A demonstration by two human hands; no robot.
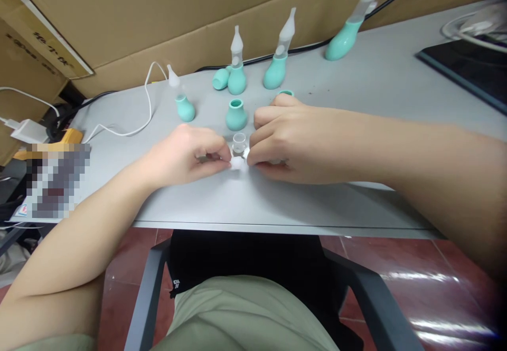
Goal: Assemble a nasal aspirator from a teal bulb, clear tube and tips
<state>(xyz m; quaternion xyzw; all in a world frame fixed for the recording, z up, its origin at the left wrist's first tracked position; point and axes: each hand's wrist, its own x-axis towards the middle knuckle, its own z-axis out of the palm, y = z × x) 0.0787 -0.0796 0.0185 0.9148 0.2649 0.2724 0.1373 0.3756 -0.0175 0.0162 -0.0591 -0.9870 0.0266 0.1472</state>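
So both hands are right over the grey table [190,203], left hand [198,153] and right hand [277,137] pinching a small white piece [237,163] between them. Clear cup-like part [239,141] sits just beyond it, then an open teal bulb [236,116]. Four teal bulbs with white tips, like the far right one [344,39], stand farther back, near the cardboard [178,18].
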